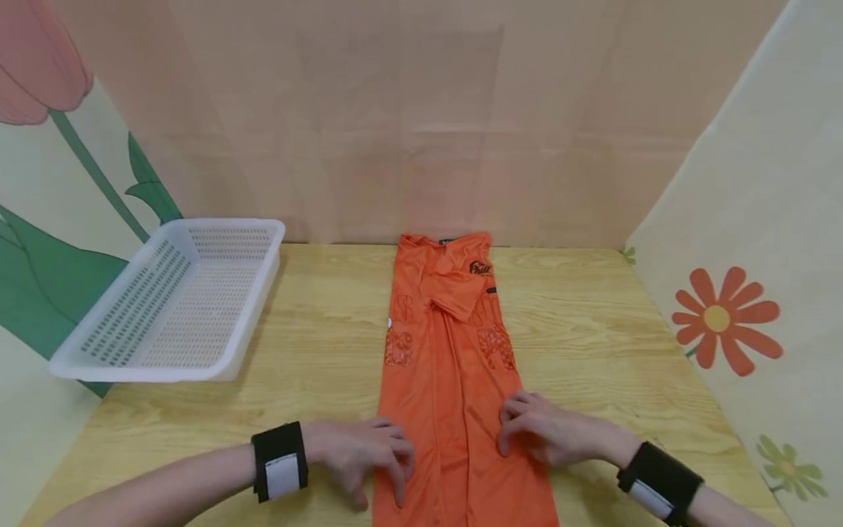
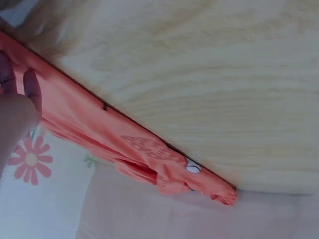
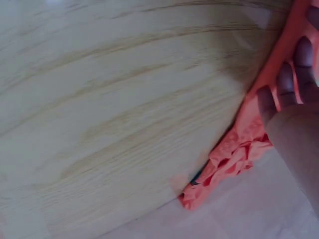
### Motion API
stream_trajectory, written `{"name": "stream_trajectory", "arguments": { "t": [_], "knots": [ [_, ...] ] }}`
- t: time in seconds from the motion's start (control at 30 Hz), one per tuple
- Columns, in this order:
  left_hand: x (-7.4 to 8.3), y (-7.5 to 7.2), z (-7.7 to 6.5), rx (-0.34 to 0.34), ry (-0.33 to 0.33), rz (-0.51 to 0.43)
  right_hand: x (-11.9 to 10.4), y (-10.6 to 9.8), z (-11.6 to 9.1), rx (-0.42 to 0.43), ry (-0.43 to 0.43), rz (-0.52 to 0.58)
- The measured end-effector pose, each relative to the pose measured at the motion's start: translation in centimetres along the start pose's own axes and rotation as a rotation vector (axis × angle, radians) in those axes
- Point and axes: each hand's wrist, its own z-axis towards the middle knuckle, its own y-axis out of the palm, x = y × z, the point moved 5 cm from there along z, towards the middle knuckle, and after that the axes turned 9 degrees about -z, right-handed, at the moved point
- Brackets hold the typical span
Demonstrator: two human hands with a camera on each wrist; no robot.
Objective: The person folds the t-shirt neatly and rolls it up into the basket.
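Wooden tabletop (image 1: 323, 337) bears an orange shirt (image 1: 454, 410), sides seemingly folded in, length not yet; left hand (image 1: 358, 452) and right hand (image 1: 552, 430) touch it, fingers loosely bent, apart.

Orange folded fabric garment (image 1: 454, 410) lengthwise on light wood-grain tabletop (image 1: 329, 315), far end by pinkish-beige fabric backdrop (image 1: 395, 110) behind. White rectangular perforated plastic basket (image 1: 151, 373) back left, apart from garment. Bare left hand (image 1: 365, 454) over garment's left edge, bare right hand (image 1: 549, 432) over right edge.
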Motion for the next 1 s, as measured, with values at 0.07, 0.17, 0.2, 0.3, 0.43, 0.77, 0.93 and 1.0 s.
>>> {"name": "stream_trajectory", "arguments": {
  "t": [0.07, 0.17, 0.2, 0.3, 0.43, 0.77, 0.93, 1.0],
  "knots": [
    [0.3, 0.2, 0.0, 0.002, 0.017, -0.009, -0.3, 0.0, -0.1, -0.047, 0.001, 0.007],
    [0.7, 0.6, 0.2, 0.027, 0.067, 0.064, -0.8, 0.1, 0.0, -0.144, 0.053, 0.001],
    [0.8, 0.7, 0.3, 0.035, 0.088, 0.094, -1.0, 0.2, 0.1, -0.185, 0.084, -0.001],
    [1.5, 0.8, 0.5, 0.041, 0.147, 0.171, -1.1, 0.5, 0.3, -0.325, 0.200, -0.019],
    [2.3, 0.8, 0.5, 0.036, 0.197, 0.133, -1.1, 0.8, 0.2, -0.440, 0.295, -0.033],
    [2.3, 1.0, 0.5, 0.091, 0.251, 0.036, -2.4, 0.2, 0.2, -0.452, 0.251, 0.073],
    [2.6, 1.1, 0.5, 0.098, 0.222, 0.081, -4.8, 0.1, 0.6, -0.538, 0.205, 0.249],
    [2.8, 1.0, 0.6, 0.088, 0.218, 0.114, -5.8, 0.4, 0.8, -0.576, 0.180, 0.220]
  ]
}}
